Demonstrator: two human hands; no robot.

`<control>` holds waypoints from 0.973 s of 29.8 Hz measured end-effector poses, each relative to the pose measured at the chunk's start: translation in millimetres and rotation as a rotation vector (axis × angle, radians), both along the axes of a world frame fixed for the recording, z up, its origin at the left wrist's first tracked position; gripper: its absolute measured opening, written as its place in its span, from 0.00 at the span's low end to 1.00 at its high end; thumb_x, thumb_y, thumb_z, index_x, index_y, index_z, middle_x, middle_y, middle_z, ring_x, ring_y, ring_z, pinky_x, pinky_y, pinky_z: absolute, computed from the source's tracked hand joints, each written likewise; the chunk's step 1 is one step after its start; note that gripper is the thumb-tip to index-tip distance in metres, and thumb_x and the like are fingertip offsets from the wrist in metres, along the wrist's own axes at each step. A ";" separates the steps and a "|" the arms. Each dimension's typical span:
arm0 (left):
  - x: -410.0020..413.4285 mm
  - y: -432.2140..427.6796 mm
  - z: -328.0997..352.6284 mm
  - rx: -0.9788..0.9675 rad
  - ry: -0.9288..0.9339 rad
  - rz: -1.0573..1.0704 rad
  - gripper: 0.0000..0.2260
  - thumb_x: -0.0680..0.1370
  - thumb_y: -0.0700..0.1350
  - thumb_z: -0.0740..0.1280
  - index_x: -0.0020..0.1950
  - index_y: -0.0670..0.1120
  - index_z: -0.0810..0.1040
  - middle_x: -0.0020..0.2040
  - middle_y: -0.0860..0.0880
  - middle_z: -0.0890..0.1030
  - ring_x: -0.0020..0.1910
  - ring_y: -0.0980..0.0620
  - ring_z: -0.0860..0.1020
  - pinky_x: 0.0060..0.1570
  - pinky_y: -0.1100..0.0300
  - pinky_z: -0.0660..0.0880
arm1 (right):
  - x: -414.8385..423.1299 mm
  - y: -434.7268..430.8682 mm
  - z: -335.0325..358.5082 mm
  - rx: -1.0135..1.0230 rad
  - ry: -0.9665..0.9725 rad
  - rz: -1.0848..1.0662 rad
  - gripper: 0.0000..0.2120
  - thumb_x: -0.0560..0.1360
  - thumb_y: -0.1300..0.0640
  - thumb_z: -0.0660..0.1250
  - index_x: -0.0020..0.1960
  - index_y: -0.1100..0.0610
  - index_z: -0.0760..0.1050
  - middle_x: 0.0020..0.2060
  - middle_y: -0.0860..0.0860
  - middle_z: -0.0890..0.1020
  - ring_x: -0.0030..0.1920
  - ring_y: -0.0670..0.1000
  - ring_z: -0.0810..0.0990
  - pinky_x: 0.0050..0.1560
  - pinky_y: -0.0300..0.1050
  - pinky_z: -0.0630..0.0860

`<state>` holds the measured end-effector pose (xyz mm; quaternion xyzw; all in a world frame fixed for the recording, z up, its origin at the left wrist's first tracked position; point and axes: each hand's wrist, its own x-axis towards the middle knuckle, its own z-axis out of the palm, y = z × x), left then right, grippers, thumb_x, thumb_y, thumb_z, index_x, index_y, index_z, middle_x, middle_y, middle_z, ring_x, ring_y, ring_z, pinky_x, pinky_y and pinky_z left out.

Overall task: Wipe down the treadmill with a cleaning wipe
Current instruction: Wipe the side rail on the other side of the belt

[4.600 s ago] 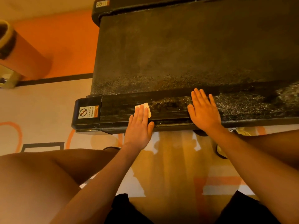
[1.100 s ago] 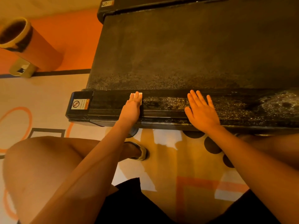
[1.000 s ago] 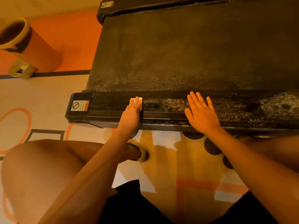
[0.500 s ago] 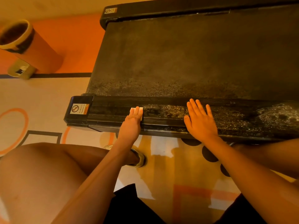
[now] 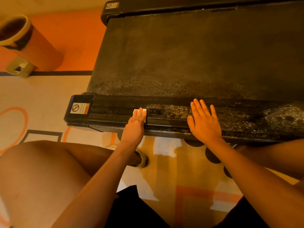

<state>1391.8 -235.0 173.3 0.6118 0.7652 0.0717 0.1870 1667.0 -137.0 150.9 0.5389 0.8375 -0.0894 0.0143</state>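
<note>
Two bare hands rest on the near side rail (image 5: pixel 111 112) of a black treadmill (image 5: pixel 164 76), whose long axis runs left to right across the view, its end cap with a warning label (image 5: pixel 80 108) at the left. Left hand (image 5: pixel 134 127), fingers straight and held together, presses a small white cleaning wipe (image 5: pixel 145 111) flat against the ribbed rail; only the wipe's far corners and right edge show past the fingers, so its own long axis cannot be told. Right hand (image 5: pixel 204 124) lies palm-down to the right, fingers spread, holding nothing. Rail surface around this hand glistens with pale speckles; the running belt (image 5: pixel 205 38) looks dull grey.
</note>
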 end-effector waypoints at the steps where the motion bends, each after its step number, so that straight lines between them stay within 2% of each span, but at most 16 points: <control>1: 0.9 2.9 1.6 -0.006 0.007 -0.002 0.29 0.84 0.34 0.57 0.82 0.48 0.51 0.83 0.47 0.50 0.81 0.45 0.47 0.78 0.48 0.54 | 0.1 -0.6 -0.2 0.000 0.000 0.000 0.32 0.83 0.42 0.39 0.82 0.55 0.51 0.81 0.52 0.53 0.81 0.54 0.49 0.80 0.61 0.49; 4: 2.8 34.2 8.5 -0.034 0.042 -0.020 0.29 0.83 0.33 0.57 0.82 0.47 0.52 0.83 0.46 0.50 0.81 0.44 0.48 0.77 0.47 0.58 | 0.4 0.2 0.7 0.003 0.008 0.001 0.32 0.82 0.41 0.38 0.82 0.55 0.51 0.82 0.52 0.53 0.81 0.54 0.49 0.80 0.61 0.48; 8: 2.3 60.8 11.6 -0.090 0.070 -0.055 0.31 0.82 0.31 0.59 0.82 0.47 0.53 0.82 0.44 0.51 0.80 0.40 0.55 0.72 0.46 0.65 | 1.1 0.6 -0.6 0.000 0.018 0.008 0.32 0.83 0.42 0.39 0.82 0.55 0.51 0.82 0.52 0.53 0.81 0.53 0.49 0.80 0.61 0.48; 10: 0.0 42.7 10.9 -0.083 0.049 -0.047 0.31 0.82 0.32 0.59 0.82 0.48 0.53 0.82 0.45 0.51 0.80 0.41 0.57 0.73 0.46 0.65 | 1.0 0.2 -0.5 0.001 0.028 0.004 0.32 0.83 0.42 0.40 0.82 0.56 0.52 0.81 0.52 0.54 0.81 0.54 0.50 0.80 0.61 0.49; 15: -1.8 -1.2 3.1 -0.015 -0.002 -0.055 0.32 0.82 0.33 0.60 0.82 0.48 0.52 0.83 0.47 0.51 0.81 0.45 0.49 0.77 0.47 0.59 | -0.1 -1.3 -0.3 0.015 0.029 -0.009 0.31 0.83 0.43 0.41 0.82 0.56 0.54 0.81 0.53 0.56 0.81 0.54 0.52 0.79 0.61 0.51; 19: 0.3 48.8 7.9 -0.097 0.053 -0.058 0.30 0.82 0.33 0.57 0.82 0.47 0.52 0.82 0.44 0.51 0.80 0.40 0.56 0.72 0.45 0.65 | 0.3 -0.7 -0.6 0.012 0.029 -0.003 0.32 0.83 0.42 0.40 0.82 0.56 0.53 0.81 0.52 0.55 0.81 0.54 0.51 0.80 0.61 0.50; 21: 2.0 57.4 7.9 -0.124 0.057 -0.067 0.30 0.82 0.33 0.57 0.82 0.48 0.52 0.82 0.44 0.51 0.80 0.40 0.56 0.72 0.45 0.65 | 0.6 -0.2 -1.2 0.012 0.027 -0.002 0.32 0.82 0.42 0.40 0.82 0.55 0.53 0.81 0.52 0.54 0.81 0.54 0.50 0.80 0.61 0.49; 24: 9.8 27.4 8.3 -0.083 0.029 -0.081 0.31 0.82 0.33 0.58 0.82 0.48 0.51 0.82 0.44 0.52 0.78 0.40 0.60 0.71 0.45 0.66 | 0.1 -0.9 -0.5 0.009 0.027 -0.008 0.32 0.82 0.42 0.40 0.82 0.55 0.53 0.81 0.52 0.54 0.81 0.54 0.50 0.80 0.61 0.49; 27: 14.1 -4.0 5.7 -0.035 -0.006 -0.092 0.31 0.82 0.32 0.56 0.83 0.49 0.51 0.83 0.46 0.50 0.80 0.42 0.55 0.73 0.47 0.63 | -0.7 -0.9 0.2 0.011 0.028 -0.012 0.32 0.83 0.42 0.40 0.82 0.55 0.53 0.81 0.52 0.55 0.81 0.54 0.51 0.80 0.60 0.50; 29: 12.3 7.9 5.6 -0.035 -0.015 -0.083 0.30 0.83 0.33 0.56 0.82 0.49 0.51 0.83 0.46 0.51 0.80 0.42 0.56 0.73 0.47 0.63 | -0.1 -1.8 -0.5 0.019 0.021 -0.012 0.31 0.83 0.42 0.40 0.82 0.55 0.53 0.81 0.52 0.55 0.81 0.54 0.51 0.80 0.60 0.50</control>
